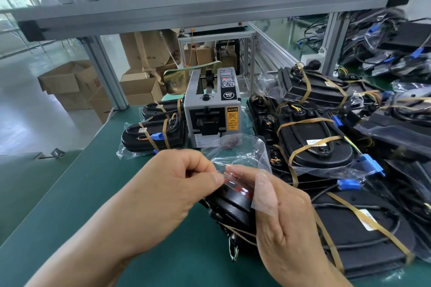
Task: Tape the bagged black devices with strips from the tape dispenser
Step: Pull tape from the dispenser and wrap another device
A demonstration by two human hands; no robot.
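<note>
A black device point(229, 207) lies on the green bench between my hands, partly inside a clear plastic bag point(245, 154) whose open end stands up above it. My left hand point(172, 184) pinches the bag's edge at the device's top. My right hand point(284, 214) holds the device's right side, with bag film draped over its fingers. The grey tape dispenser point(211, 112) stands just behind, facing me. I see no strip at its outlet.
Taped, bagged black devices lie left of the dispenser point(151, 135) and in a large pile on the right point(326, 151). An aluminium frame beam point(210, 7) crosses overhead. Cardboard boxes point(70, 84) stand on the floor beyond the bench's left edge.
</note>
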